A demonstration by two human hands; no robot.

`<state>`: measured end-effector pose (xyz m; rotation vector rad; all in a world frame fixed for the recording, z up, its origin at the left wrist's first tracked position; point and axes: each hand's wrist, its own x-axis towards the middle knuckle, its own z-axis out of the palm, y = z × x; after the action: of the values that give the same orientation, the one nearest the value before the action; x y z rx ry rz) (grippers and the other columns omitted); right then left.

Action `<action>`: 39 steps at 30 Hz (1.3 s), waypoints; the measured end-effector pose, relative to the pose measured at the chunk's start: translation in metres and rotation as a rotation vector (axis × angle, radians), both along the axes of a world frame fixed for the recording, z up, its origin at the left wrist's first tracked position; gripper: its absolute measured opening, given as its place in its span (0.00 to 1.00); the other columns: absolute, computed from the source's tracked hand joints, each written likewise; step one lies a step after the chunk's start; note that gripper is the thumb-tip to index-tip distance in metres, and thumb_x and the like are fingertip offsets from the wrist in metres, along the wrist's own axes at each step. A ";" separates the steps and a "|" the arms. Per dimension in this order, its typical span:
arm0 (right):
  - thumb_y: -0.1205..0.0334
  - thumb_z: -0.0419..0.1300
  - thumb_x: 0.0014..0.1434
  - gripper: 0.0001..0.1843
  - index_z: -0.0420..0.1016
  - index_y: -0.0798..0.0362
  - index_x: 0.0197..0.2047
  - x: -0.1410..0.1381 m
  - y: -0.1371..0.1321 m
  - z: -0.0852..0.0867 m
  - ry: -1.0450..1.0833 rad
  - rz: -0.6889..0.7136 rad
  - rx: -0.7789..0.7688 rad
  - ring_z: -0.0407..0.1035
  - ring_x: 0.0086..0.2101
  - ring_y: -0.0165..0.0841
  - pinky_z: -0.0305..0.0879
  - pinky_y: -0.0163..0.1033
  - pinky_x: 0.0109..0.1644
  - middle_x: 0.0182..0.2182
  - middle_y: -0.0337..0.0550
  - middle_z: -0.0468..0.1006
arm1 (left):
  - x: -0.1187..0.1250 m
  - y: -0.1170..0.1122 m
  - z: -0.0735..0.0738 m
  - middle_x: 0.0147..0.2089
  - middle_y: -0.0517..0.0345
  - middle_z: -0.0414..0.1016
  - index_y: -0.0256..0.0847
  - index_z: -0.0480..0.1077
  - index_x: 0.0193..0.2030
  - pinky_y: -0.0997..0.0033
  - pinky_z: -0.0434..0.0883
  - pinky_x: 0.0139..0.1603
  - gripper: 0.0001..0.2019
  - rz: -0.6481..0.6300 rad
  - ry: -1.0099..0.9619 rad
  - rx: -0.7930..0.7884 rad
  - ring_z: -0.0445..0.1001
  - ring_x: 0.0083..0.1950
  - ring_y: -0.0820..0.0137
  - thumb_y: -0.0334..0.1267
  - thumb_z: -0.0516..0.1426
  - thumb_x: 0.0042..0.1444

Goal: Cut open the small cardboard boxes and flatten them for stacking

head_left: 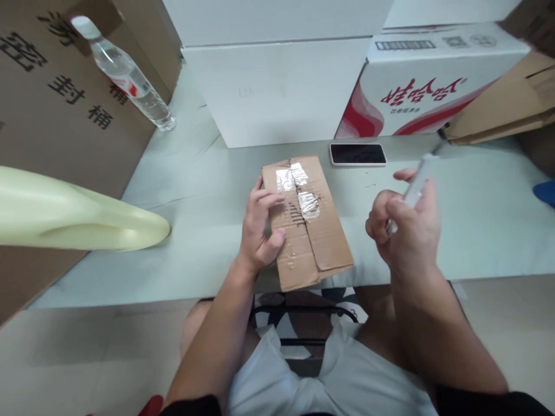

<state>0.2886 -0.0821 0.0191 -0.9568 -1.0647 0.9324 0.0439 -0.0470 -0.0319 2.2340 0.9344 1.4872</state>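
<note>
A small brown cardboard box with strips of clear tape across its top seam lies slightly tilted on the table in front of me. My left hand grips its left side, fingers and thumb resting on the top. To the right of the box, my right hand is raised in the air, apart from it. Its fingers are wrapped round a white-handled utility knife, somewhat blurred, whose dark, thin end points up and away from me.
A phone lies behind the box on the pale green tablecloth. White cartons line the back. At left stand a water bottle, a big cardboard carton and a pale yellow rounded object. An open brown box sits at right.
</note>
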 end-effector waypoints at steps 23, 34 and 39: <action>0.48 0.69 0.63 0.16 0.66 0.45 0.37 -0.004 -0.017 0.023 -0.055 -0.024 -0.072 0.67 0.12 0.28 0.49 0.30 0.10 0.20 0.29 0.80 | 0.039 -0.031 0.010 0.55 0.44 0.81 0.41 0.77 0.58 0.49 0.72 0.62 0.23 -0.117 0.120 0.094 0.75 0.58 0.54 0.50 0.49 0.67; 0.66 0.59 0.64 0.11 0.77 0.48 0.48 -0.009 -0.022 0.027 -0.637 0.050 -0.139 0.77 0.31 0.31 0.74 0.36 0.34 0.34 0.37 0.84 | 0.044 -0.035 -0.003 0.61 0.44 0.80 0.36 0.76 0.60 0.51 0.67 0.73 0.26 -0.069 0.075 0.100 0.71 0.68 0.51 0.48 0.45 0.70; 0.59 0.60 0.64 0.05 0.77 0.48 0.40 -0.014 -0.019 0.032 -0.730 -0.009 -0.077 0.74 0.26 0.31 0.71 0.38 0.33 0.27 0.36 0.81 | 0.044 -0.034 -0.003 0.60 0.44 0.81 0.37 0.76 0.59 0.48 0.69 0.71 0.26 -0.068 0.069 0.099 0.73 0.67 0.51 0.47 0.45 0.69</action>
<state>0.2746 -0.1010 0.0511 -1.4160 -1.6353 0.6189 0.0883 -0.0814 -0.0350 2.3763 0.8122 1.4646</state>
